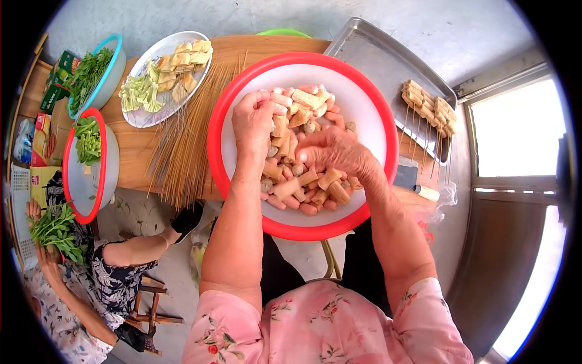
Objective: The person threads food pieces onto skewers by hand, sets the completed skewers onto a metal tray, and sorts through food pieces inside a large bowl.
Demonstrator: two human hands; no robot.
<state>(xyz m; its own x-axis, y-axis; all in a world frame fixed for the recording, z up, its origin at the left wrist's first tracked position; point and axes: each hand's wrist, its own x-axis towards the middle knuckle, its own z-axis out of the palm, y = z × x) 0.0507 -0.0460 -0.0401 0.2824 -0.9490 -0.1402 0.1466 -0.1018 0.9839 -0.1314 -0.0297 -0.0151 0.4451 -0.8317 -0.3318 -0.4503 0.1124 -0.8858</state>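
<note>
A large white basin with a red rim (381,91) holds a heap of pink sausage pieces (284,189), tan ribbed tofu-roll pieces (330,178) and small greyish balls (297,170). My left hand (251,121) is over the basin's left side, fingers closed at the upper edge of the heap. What sits in its fingertips, if anything, is hard to separate from the pieces beside it. My right hand (339,148) hovers low over the heap's right side, palm down. Its fingers curve toward the left, with the thumb apart from them, and no held piece shows.
Bamboo skewers (191,139) lie left of the basin, beside an oval plate (134,115) of vegetables and tofu slices. A metal tray (370,54) holds filled skewers (427,109); a knife (418,185) lies nearby. At left, another person's hands (45,252) hold leafy greens near two basins.
</note>
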